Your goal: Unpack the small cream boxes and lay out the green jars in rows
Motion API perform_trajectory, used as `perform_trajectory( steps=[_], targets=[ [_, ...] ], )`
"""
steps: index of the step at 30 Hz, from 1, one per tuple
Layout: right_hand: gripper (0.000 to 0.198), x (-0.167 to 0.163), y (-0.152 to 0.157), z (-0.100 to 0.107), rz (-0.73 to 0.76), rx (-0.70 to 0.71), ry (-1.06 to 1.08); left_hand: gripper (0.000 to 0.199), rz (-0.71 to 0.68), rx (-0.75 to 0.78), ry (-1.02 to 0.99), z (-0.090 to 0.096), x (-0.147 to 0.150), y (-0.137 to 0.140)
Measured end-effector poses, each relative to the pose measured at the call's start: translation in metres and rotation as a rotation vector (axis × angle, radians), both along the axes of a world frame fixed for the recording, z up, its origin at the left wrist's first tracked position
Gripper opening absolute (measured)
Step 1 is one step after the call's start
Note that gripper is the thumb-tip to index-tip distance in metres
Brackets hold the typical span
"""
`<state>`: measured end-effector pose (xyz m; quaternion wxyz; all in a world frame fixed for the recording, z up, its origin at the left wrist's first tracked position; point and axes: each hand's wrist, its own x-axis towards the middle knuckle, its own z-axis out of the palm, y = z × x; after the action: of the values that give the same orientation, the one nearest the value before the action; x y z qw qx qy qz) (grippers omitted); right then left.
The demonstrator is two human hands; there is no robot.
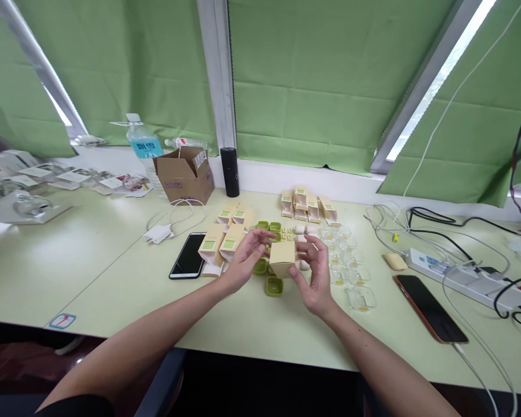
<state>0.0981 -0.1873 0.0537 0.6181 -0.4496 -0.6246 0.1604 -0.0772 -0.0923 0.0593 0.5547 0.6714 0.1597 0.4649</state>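
A small cream cardboard box [282,255] is held above the table in my right hand [318,275], with the thumb at its lower front edge and the fingers along its right side. My left hand [246,259] is just left of the box, its fingers apart and curved, seemingly not touching it. Below and behind the hands are several small green square cups [274,286], partly hidden. Small pale pieces [286,233] lie behind the box. To the right stand clear plastic cups or lids [361,298] in rows. Open cream boxes [212,240] are left of my left hand.
More cream boxes [301,200] stand at the back. A black phone [188,256] lies left, another phone [429,307] right, near a power strip [464,281] and cables. A brown carton [184,179], a black bottle [230,174] and a water jug [143,142] stand along the wall.
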Motion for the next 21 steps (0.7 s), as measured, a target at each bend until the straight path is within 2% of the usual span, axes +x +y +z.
perform_trajectory(
  steps=[5,9,14,21],
  targets=[
    [0.064,-0.001,0.002,-0.005,-0.101,-0.019,-0.039,0.031,0.118,0.329,0.120,0.003,-0.005,0.000],
    [0.063,-0.001,0.004,-0.008,-0.118,-0.048,-0.069,0.034,0.168,0.521,0.232,0.005,-0.007,-0.002],
    [0.063,0.001,0.006,-0.009,-0.138,-0.025,-0.067,0.036,0.180,0.620,0.297,0.004,-0.010,0.003],
    [0.061,0.004,0.008,-0.010,-0.143,0.029,-0.101,0.039,0.140,0.657,0.316,0.005,-0.011,0.007]
  ],
)
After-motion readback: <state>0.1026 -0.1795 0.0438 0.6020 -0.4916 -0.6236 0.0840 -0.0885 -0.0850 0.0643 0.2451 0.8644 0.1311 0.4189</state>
